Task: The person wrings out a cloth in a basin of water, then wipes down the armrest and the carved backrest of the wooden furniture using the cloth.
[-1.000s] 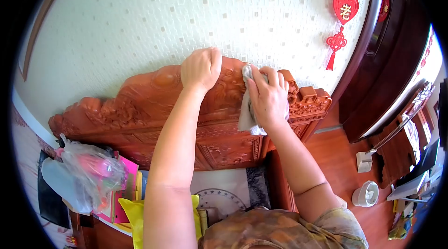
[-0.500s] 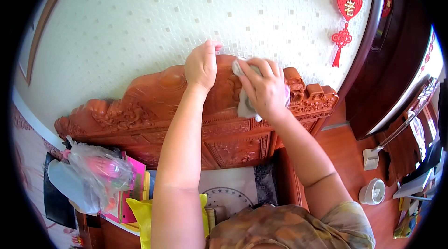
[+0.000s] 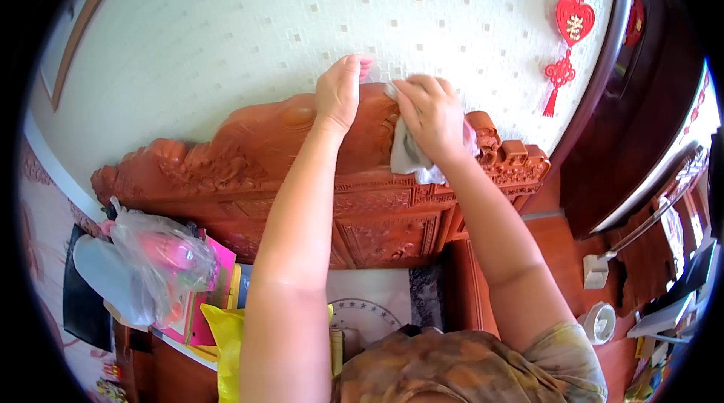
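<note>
A carved reddish-brown wooden backrest (image 3: 294, 112) spans the middle of the head view, close against the wall. My left hand (image 3: 338, 97) is at its raised top edge, the fingers curled over it and partly hidden. In my right hand (image 3: 435, 112) is a grey-white cloth (image 3: 407, 152), bunched under the fingers and pressed to the front of the backrest, just right of its crest. The lower part of the cloth hangs loose over the carving, and a pinkish part shows on its right side.
Patterned wallpaper (image 3: 249, 33) rises behind. Red heart ornaments (image 3: 575, 22) hang at the right, beside a dark wooden cabinet (image 3: 641, 116). At the lower left are a clear plastic bag (image 3: 162, 256) and a yellow bag (image 3: 226, 339). A white round container (image 3: 599, 323) stands lower right.
My right hand and the cloth have shifted slightly up and right in view. My left hand stays at the top edge, while the whole view has moved a little.
</note>
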`<state>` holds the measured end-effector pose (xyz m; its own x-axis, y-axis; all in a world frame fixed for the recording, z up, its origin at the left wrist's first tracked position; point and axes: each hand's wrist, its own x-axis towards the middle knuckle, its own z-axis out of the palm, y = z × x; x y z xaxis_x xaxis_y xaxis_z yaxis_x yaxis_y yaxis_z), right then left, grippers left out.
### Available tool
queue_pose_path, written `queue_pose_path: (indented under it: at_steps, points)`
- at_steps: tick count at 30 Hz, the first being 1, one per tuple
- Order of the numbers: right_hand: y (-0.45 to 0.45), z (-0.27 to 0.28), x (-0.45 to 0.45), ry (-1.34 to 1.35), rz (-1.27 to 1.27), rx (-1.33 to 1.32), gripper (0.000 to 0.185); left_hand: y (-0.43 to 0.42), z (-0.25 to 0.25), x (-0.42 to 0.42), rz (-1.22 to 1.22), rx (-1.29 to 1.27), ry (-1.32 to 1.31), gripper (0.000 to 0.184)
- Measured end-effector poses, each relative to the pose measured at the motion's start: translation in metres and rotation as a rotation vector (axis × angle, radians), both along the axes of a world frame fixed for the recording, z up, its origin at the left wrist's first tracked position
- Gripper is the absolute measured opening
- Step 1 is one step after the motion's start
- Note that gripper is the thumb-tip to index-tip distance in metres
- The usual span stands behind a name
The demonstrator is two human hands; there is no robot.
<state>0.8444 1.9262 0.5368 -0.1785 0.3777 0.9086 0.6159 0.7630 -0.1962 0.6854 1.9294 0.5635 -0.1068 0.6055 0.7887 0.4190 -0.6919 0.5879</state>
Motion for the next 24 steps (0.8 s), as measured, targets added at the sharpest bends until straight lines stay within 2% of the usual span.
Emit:
queue_pose_path:
  at_steps: [1,3,5,6,8,9,11,12,14,15,17,18,20,24]
  points:
    - [-0.007,-0.006,0.004,0.031,0.003,0.16,0.018,-0.002,0.003,-0.004,0.017,-0.017,0.013,0.037]
    - [-0.02,-0.013,0.014,-0.027,-0.023,0.172,0.026,-0.008,0.011,-0.016,0.043,-0.024,0.022,0.031]
    - [-0.025,-0.02,0.014,-0.056,-0.043,0.182,0.027,-0.023,0.014,-0.037,0.369,-0.032,0.325,0.032]
    - [-0.026,-0.019,0.011,-0.045,-0.072,0.18,0.027,-0.03,0.012,-0.045,0.563,0.094,0.366,0.033]
    - [-0.023,-0.01,0.0,-0.036,-0.094,0.188,0.026,-0.031,0.006,-0.063,0.663,0.005,0.478,0.037]
    - [-0.022,-0.003,-0.006,-0.059,-0.104,0.158,0.024,-0.028,0.0,-0.067,0.667,0.009,0.474,0.037]
    - [-0.019,0.011,-0.02,-0.099,-0.105,0.133,0.015,-0.026,-0.005,-0.062,0.838,0.076,0.586,0.041]
    - [-0.015,0.02,-0.027,-0.101,-0.11,0.13,0.015,-0.024,-0.004,-0.063,0.832,0.074,0.585,0.041]
    - [-0.009,0.033,-0.044,-0.318,-0.098,0.017,0.014,-0.026,-0.007,-0.064,0.851,0.069,0.555,0.045]
    - [-0.008,0.041,-0.054,-0.316,-0.098,0.001,0.014,-0.024,-0.01,-0.066,0.843,0.057,0.564,0.045]
    - [-0.008,0.053,-0.08,-0.773,-0.249,-0.121,0.016,-0.022,-0.013,-0.068,0.822,0.104,0.523,0.043]
    - [-0.009,0.053,-0.096,-0.762,-0.24,-0.132,0.015,-0.024,-0.014,-0.068,0.81,0.097,0.54,0.043]
    - [-0.013,0.051,-0.121,-0.661,-0.219,-0.123,0.015,-0.025,-0.012,-0.065,0.818,0.151,0.381,0.042]
    - [-0.015,0.054,-0.1,-0.644,-0.125,-0.196,0.019,-0.03,-0.011,-0.064,0.716,0.069,0.33,0.044]
